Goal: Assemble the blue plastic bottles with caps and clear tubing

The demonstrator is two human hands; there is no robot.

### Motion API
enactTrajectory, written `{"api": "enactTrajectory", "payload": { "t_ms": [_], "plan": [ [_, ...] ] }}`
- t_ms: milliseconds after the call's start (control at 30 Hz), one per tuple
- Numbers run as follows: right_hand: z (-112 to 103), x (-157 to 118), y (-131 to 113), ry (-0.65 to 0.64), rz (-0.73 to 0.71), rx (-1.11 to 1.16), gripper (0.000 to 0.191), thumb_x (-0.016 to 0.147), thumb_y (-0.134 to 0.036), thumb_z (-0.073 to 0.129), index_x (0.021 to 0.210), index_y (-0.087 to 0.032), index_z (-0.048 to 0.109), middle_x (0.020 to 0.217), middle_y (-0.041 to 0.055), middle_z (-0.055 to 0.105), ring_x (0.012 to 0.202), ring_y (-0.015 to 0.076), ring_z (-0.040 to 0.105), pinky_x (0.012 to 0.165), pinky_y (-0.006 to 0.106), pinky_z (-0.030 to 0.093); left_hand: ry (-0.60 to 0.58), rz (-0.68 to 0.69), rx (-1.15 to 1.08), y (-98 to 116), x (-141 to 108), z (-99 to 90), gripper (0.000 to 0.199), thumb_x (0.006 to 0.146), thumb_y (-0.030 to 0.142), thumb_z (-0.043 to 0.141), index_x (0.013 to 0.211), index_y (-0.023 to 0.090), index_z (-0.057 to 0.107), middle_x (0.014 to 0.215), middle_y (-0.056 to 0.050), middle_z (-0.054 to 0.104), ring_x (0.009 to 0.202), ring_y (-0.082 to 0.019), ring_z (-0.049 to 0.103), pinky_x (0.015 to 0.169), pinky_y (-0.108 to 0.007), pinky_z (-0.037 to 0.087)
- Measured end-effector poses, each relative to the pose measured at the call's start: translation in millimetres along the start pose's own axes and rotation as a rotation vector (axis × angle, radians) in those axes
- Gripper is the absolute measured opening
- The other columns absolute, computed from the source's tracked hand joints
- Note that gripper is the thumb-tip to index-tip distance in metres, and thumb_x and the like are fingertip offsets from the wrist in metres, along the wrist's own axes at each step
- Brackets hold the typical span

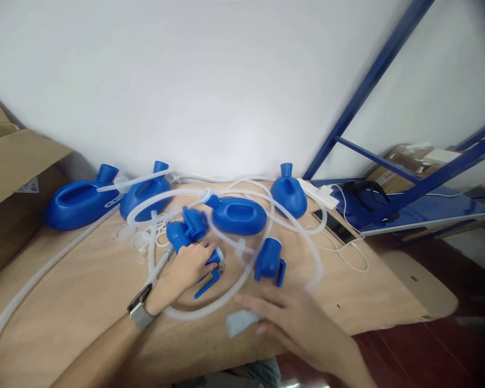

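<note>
Nearest the camera, at about five o'clock, the right hand (295,318) is lying flat and blurred over the table (84,291), fingers spread, its fingertips touching a small pale cap (239,321) without gripping it. At about seven o'clock the left hand (192,264), with a watch (139,311) on its wrist, is curling over a blue fitting (210,269); how firmly it is gripping I cannot tell. Four blue urinals are sitting along the far edge from ten to one o'clock: one at far left (78,199), a second (145,194), a third lying flat at centre (236,214), a fourth (288,193). Three smaller blue fittings are lying among them, counting the held one (186,229) (270,260). Clear tubing (303,242) is looping around everything. One white power strip (319,195) is resting at two o'clock.
</note>
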State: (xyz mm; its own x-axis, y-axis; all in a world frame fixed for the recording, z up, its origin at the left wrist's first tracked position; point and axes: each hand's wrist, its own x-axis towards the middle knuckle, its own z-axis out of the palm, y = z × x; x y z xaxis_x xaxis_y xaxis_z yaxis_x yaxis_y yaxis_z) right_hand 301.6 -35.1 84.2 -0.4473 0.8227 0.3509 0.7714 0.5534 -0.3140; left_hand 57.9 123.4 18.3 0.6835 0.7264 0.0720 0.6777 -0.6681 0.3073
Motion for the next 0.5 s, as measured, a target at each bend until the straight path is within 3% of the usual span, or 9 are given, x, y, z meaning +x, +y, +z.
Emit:
{"api": "enactTrajectory", "payload": {
  "t_ms": [67, 100, 167, 200, 233, 333, 433, 500],
  "plan": [
    [-35.0, 18.1, 11.1, 0.053, -0.009, 0.074, 0.045, 0.11, -0.045, 0.045, 0.154, -0.05, 0.052, 0.1, -0.0027, 0.084, 0.071, 0.0242, 0.076, 0.061, 0.038, 0.061, 0.047, 0.039, -0.114, -7.9, 9.6, -19.8, 0.039, 0.092, 0.029, 0.073, 0.131, 0.027, 0.073, 0.109, -0.011, 0.078, 0.088, -0.034, 0.077, 0.069, -0.04, 0.059],
    [-48.9, 27.4, 17.1, 0.079, 0.031, 0.091, 0.042, 0.111, -0.04, 0.043, 0.15, -0.047, 0.057, 0.107, -0.0013, 0.083, 0.081, 0.0241, 0.078, 0.07, 0.038, 0.062, 0.076, 0.056, -0.164, -11.5, 12.9, -31.6, 0.043, 0.093, 0.035, 0.074, 0.136, 0.029, 0.072, 0.113, -0.01, 0.078, 0.091, -0.034, 0.077, 0.073, -0.041, 0.061],
    [-68.6, 45.5, 29.9, 0.134, 0.106, 0.128, 0.036, 0.112, -0.037, 0.043, 0.14, -0.037, 0.065, 0.104, 0.0018, 0.082, 0.087, 0.0233, 0.077, 0.075, 0.036, 0.059, 0.134, 0.088, -0.282, -17.2, 16.4, -58.5, 0.053, 0.095, 0.046, 0.074, 0.145, 0.032, 0.066, 0.124, -0.008, 0.077, 0.096, -0.03, 0.077, 0.079, -0.04, 0.064],
    [-74.4, 54.1, 36.4, 0.151, 0.152, 0.139, 0.035, 0.112, -0.038, 0.043, 0.137, -0.033, 0.066, 0.097, 0.0023, 0.08, 0.082, 0.0225, 0.075, 0.073, 0.034, 0.057, 0.17, 0.107, -0.465, -19.3, 16.8, -72.5, 0.056, 0.095, 0.044, 0.075, 0.149, 0.032, 0.063, 0.128, -0.009, 0.076, 0.099, -0.028, 0.077, 0.077, -0.038, 0.065],
    [-77.7, 62.4, 42.5, 0.163, 0.193, 0.147, 0.034, 0.112, -0.04, 0.043, 0.136, -0.03, 0.066, 0.086, 0.0013, 0.076, 0.073, 0.0211, 0.071, 0.068, 0.033, 0.054, 0.233, 0.102, -0.62, -21.0, 16.6, -86.0, 0.061, 0.096, 0.042, 0.075, 0.154, 0.033, 0.058, 0.132, -0.009, 0.074, 0.103, -0.027, 0.076, 0.076, -0.034, 0.065],
    [-75.3, 85.1, 56.3, 0.158, 0.254, 0.157, 0.031, 0.111, -0.044, 0.044, 0.127, -0.028, 0.066, 0.067, -0.0037, 0.062, 0.058, 0.0174, 0.058, 0.061, 0.03, 0.045, 0.567, 0.176, -1.061, -24.3, 15.9, -116.4, 0.057, 0.09, 0.03, 0.085, 0.143, 0.029, 0.067, 0.118, -0.006, 0.076, 0.085, -0.015, 0.073, 0.065, -0.019, 0.061],
    [-63.1, 104.4, 62.5, 0.119, 0.221, 0.192, 0.029, 0.11, -0.045, 0.046, 0.114, -0.027, 0.068, 0.072, -0.0034, 0.064, 0.065, 0.0164, 0.06, 0.066, 0.029, 0.044, 0.907, 0.227, -1.373, -26.2, 20.3, -126.6, 0.043, 0.082, 0.031, 0.092, 0.122, 0.028, 0.075, 0.101, 0.001, 0.075, 0.077, -0.009, 0.069, 0.066, -0.015, 0.06],
    [-54.3, 115.4, 64.2, 0.101, 0.188, 0.25, 0.032, 0.112, -0.046, 0.043, 0.109, -0.026, 0.068, 0.079, -0.0024, 0.067, 0.071, 0.0162, 0.062, 0.068, 0.029, 0.044, 1.038, 0.224, -1.451, -27.2, 26.0, -125.2, 0.031, 0.084, 0.036, 0.091, 0.109, 0.027, 0.076, 0.092, 0.004, 0.074, 0.077, -0.008, 0.069, 0.07, -0.015, 0.061]
  ]
}}
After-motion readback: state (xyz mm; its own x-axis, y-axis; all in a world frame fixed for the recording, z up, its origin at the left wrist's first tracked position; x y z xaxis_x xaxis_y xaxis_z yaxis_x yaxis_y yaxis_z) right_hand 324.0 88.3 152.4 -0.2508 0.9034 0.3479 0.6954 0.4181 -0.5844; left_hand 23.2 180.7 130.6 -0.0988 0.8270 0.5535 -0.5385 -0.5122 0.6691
